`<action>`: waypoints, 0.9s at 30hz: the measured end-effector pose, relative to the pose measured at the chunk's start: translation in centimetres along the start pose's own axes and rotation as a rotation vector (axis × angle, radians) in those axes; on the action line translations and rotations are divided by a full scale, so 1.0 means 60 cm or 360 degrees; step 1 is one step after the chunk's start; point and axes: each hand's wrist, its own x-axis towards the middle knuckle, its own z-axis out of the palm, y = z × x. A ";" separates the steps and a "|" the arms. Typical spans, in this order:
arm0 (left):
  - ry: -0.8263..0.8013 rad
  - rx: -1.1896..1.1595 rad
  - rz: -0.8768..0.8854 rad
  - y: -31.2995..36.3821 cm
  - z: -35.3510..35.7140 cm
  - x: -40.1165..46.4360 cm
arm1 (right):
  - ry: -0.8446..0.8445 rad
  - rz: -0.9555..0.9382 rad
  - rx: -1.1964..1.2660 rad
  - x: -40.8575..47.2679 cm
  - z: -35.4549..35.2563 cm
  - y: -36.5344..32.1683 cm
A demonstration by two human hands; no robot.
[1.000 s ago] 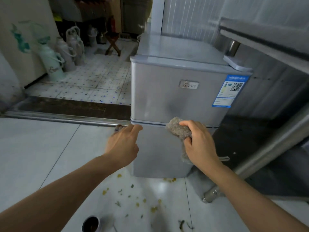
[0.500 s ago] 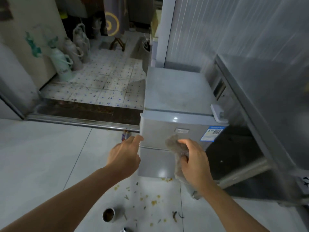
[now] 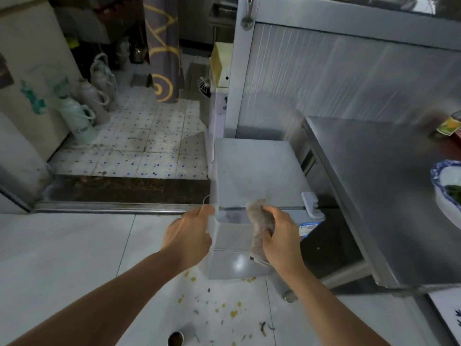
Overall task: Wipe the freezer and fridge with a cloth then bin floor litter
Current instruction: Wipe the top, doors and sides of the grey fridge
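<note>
Wiping is in hand: cloth (image 3: 259, 228) is gripped by right hand (image 3: 282, 236) against fridge (image 3: 239, 236) front; left hand (image 3: 189, 233), fingers relaxed, steadies the corner; floor litter (image 3: 224, 308) remains.

fridge (image 3: 252, 171): 1 | cloth (image 3: 259, 228): 1 | hands: 2 | thermos flasks (image 3: 77, 118): 3 (by wall) | bowl (image 3: 446, 188): 1

Single head cam, looks fwd/down, close over fridge (image 3: 252, 171) top & floor (image 3: 62, 250).

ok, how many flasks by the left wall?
3 visible: a pale green flask nearest, a grey flask behind it, a third flask farthest back. More may hide in the dark beyond.
</note>
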 end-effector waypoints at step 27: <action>0.0054 0.0032 -0.0157 -0.022 0.025 0.046 | -0.0571 0.0085 -0.0488 0.115 0.092 0.018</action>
